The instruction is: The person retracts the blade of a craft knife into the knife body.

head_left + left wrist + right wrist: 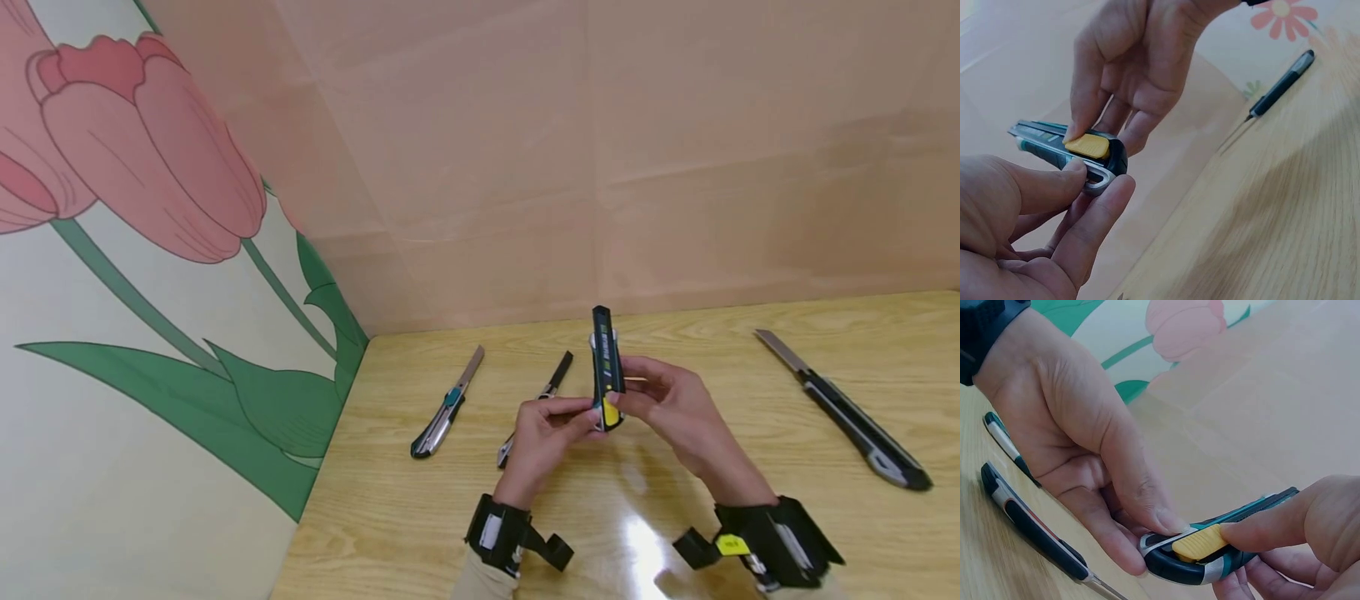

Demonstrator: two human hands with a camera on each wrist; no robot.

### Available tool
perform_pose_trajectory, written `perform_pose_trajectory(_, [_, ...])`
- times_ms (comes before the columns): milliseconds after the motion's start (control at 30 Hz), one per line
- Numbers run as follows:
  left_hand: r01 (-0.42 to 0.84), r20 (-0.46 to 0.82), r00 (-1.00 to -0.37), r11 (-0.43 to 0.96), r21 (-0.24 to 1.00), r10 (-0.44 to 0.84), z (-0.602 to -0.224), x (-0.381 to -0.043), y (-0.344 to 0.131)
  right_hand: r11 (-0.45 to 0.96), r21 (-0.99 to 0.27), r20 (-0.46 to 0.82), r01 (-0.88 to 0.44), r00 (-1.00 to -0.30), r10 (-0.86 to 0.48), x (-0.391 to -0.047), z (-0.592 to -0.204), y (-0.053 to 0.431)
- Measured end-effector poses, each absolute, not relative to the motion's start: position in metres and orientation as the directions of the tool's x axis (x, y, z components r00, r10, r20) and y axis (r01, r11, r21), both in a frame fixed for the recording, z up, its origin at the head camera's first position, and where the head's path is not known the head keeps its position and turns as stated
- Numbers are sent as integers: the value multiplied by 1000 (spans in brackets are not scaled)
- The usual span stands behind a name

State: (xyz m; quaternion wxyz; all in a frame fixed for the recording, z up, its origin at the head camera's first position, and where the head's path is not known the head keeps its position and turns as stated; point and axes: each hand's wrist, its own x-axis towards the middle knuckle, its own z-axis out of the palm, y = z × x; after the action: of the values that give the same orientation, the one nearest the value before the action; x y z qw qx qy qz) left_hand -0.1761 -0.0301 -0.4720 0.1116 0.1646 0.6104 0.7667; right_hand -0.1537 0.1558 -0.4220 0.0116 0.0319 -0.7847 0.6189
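Observation:
Both hands hold up a dark utility knife (607, 358) with a yellow slider (1089, 145), above the table. My left hand (542, 437) pinches its rear end between thumb and fingers. The right hand (678, 408) grips it from the other side, thumb tip at the slider, as the right wrist view shows (1200, 542). No blade shows out of this knife. Partly hidden behind my left hand lies a second utility knife (557, 375). Farther left rests a silver and black utility knife (438, 423) with its blade out.
A long black and grey utility knife (855, 417), blade out, lies at the right on the wooden table (360, 508). Behind the table hangs a pinkish sheet (480, 167). A tulip-patterned panel (150, 292) stands along the left side.

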Motion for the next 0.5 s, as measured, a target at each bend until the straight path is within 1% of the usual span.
perform_pose_trajectory(233, [26, 116, -917, -232, 972, 382, -473, -176, -30, 220, -973, 59, -69, -997, -52, -154, -422, 157])
perform_pose_trajectory(500, [18, 106, -925, -235, 972, 366, -473, -176, -29, 193, -980, 34, -50, -996, -84, -155, -423, 160])
